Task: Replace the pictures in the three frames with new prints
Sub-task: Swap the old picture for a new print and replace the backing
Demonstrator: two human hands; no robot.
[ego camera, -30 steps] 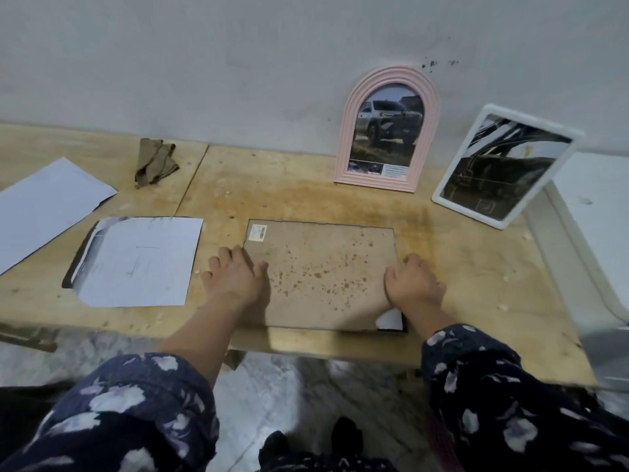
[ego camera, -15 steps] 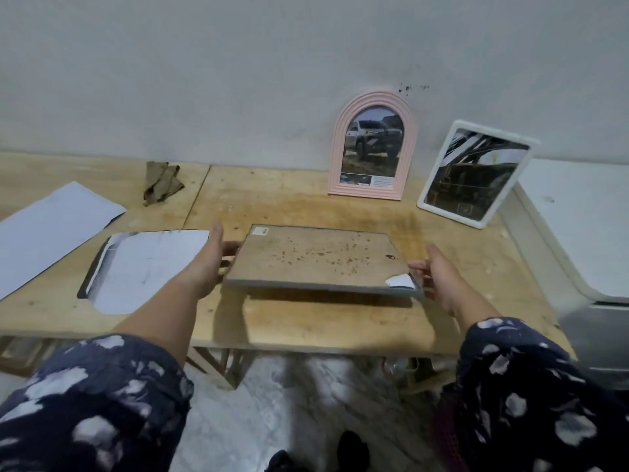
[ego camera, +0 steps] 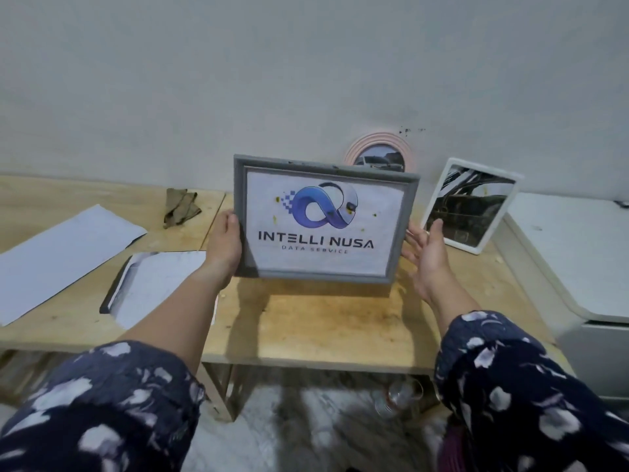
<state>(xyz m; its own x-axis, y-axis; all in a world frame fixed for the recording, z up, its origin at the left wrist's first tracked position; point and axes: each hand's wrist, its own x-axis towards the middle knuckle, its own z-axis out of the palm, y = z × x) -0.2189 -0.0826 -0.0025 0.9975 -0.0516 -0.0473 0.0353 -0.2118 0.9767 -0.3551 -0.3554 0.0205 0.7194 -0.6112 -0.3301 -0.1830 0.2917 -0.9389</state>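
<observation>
We have lifted the grey frame [ego camera: 323, 223] off the worktop [ego camera: 326, 321] and turned it upright, left hand [ego camera: 224, 243] gripping its edge, right hand [ego camera: 425, 257] open against the other, so its new print [ego camera: 323, 226] looks seated.

Held upright above the wooden table [ego camera: 306, 321], front toward the camera: a grey frame [ego camera: 323, 221] with a print [ego camera: 323, 219] reading "INTELLI NUSA DATA SERVICE" under a blue loop logo. Gripped at its left edge by the left hand [ego camera: 224, 247], thumb on the front. Right hand [ego camera: 425, 253] open-palmed at the right edge, fingers seemingly behind it. Behind, mostly hidden, a pink arched frame [ego camera: 377, 144]; to the right, a white frame [ego camera: 471, 202] leaning on the wall. Left on the table: paper sheets [ego camera: 68, 247], a face-down print [ego camera: 153, 284], a crumpled cloth [ego camera: 180, 206].
</observation>
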